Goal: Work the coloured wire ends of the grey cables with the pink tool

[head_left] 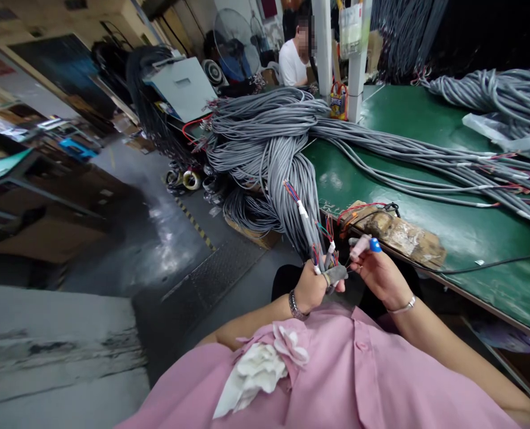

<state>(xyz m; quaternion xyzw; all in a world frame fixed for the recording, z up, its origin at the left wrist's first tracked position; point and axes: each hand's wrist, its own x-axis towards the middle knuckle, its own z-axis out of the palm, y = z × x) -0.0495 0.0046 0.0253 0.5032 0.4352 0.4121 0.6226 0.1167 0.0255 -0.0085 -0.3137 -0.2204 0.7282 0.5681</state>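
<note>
"Starting from the left, what have we got beyond our hands?"
"A big grey cable bundle (292, 164), hanging down just past our left hand (313, 287)."
"And that hand itself?"
"We have it closed round several grey cable ends (309, 229), which stick out past the grip, with white sleeves and bared coloured wires at their tips. A grey cover (335, 274) wraps the thumb."
"Then our right hand (379, 271)?"
"Just right of those ends, fingers curled toward them. We can't tell whether its fingertips pinch a strand. A blue cap (374, 245) covers one finger."
"What lies past it?"
"A worn wooden block (394, 233) on the green counter (470, 238), just beyond our right hand, then a black cord (492, 263) running off rightward. Farther ahead, more grey cables (403, 149) stretch across, bared ends pointing right."
</note>
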